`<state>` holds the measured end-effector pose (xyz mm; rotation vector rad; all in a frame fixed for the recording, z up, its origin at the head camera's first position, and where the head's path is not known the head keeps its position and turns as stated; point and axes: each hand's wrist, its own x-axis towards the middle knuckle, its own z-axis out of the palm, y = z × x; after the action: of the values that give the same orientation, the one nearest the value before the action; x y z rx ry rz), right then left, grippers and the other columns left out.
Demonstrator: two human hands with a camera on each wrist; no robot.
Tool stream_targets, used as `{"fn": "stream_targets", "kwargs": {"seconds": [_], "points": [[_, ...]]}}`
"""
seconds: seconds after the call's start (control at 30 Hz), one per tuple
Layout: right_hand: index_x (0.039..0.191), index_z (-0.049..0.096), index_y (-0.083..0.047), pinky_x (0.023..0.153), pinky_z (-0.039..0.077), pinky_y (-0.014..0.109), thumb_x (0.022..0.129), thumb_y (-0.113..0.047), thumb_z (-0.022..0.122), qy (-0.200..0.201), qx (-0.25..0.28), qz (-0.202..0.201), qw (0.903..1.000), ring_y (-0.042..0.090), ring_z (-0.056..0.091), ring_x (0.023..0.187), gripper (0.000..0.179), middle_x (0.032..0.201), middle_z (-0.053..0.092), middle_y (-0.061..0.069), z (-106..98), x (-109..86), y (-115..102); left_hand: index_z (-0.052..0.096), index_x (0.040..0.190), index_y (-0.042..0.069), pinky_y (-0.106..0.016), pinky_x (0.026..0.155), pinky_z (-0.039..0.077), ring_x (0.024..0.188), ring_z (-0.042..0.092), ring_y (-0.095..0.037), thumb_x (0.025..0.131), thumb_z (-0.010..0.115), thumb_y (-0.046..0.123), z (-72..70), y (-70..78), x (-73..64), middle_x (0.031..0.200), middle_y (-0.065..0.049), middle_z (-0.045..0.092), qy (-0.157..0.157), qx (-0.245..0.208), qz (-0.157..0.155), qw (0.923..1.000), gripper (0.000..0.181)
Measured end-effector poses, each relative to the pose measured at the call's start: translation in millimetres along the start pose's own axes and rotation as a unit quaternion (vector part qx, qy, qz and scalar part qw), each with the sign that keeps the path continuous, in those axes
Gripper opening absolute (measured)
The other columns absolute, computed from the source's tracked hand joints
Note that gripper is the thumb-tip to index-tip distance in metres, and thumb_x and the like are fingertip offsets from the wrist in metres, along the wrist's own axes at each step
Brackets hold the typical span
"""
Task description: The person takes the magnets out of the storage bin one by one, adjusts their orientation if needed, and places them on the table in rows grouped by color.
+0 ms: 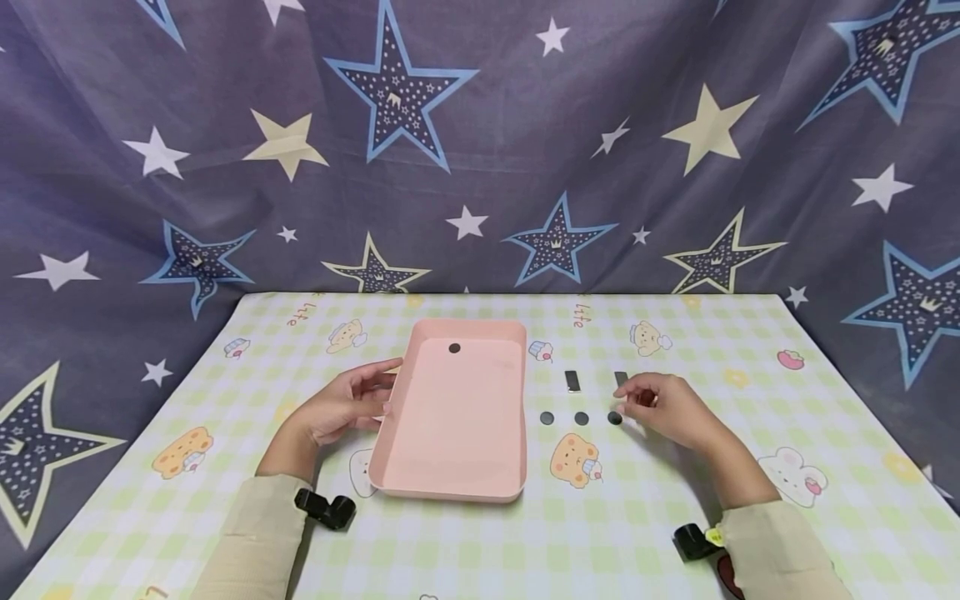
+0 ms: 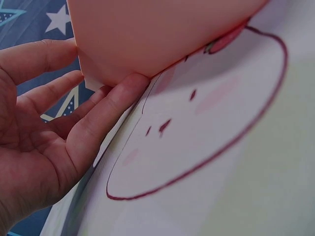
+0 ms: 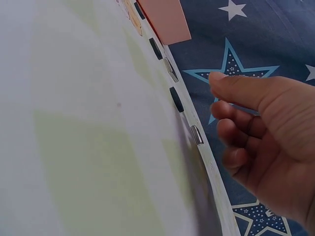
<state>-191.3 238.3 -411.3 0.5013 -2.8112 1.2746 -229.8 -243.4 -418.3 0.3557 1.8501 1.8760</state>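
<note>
A shallow pink tray (image 1: 450, 492) lies on the table with a small dark disc (image 1: 454, 348) inside, near its far left corner. My left hand (image 1: 343, 406) is at the tray's left side, thumb and fingertips touching the outer wall; the left wrist view shows the fingers (image 2: 113, 96) fairly straight. Right of the tray three dark discs (image 1: 581, 418) form a row, with two dark rectangular pieces (image 1: 572, 381) behind them. Over the rightmost disc (image 1: 614, 418) and rectangle (image 1: 620, 378) hovers my right hand (image 1: 670, 407), fingers loosely bent, holding nothing in the right wrist view.
A checked cloth (image 1: 480, 550) with cartoon prints covers the table. Behind the far table edge hangs a dark curtain (image 1: 480, 183) patterned with stars. Black wrist cameras (image 1: 326, 509) sit by both sleeves.
</note>
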Motion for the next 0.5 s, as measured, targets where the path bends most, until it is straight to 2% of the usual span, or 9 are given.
{"fn": "stream_targets", "kwargs": {"seconds": [0.27, 0.5], "points": [[0.099, 0.07, 0.001, 0.052, 0.045, 0.025, 0.087, -0.003, 0.071, 0.016, 0.019, -0.001, 0.9997, 0.016, 0.053, 0.064, 0.012, 0.076, 0.062, 0.002, 0.9, 0.4, -3.7, 0.022, 0.154, 0.0, -0.042, 0.077, 0.058, 0.114, 0.059, -0.024, 0.089, 0.058, -0.01, -1.0, -0.6, -0.7, 0.146, -0.032, 0.032, 0.001, -0.001, 0.0, 1.0, 0.074], [0.099, 0.07, -0.001, 0.057, 0.049, 0.026, 0.086, -0.006, 0.073, 0.024, 0.015, -0.009, 0.9996, 0.017, 0.057, 0.068, 0.014, 0.079, 0.063, 0.001, 2.9, 0.8, -7.0, 0.022, 0.154, 0.0, -0.043, 0.077, 0.058, 0.116, 0.058, -0.025, 0.09, 0.058, -0.008, -2.1, -0.9, 0.2, 0.146, -0.032, 0.032, -0.005, 0.0, 0.003, 1.0, 0.074]]}}
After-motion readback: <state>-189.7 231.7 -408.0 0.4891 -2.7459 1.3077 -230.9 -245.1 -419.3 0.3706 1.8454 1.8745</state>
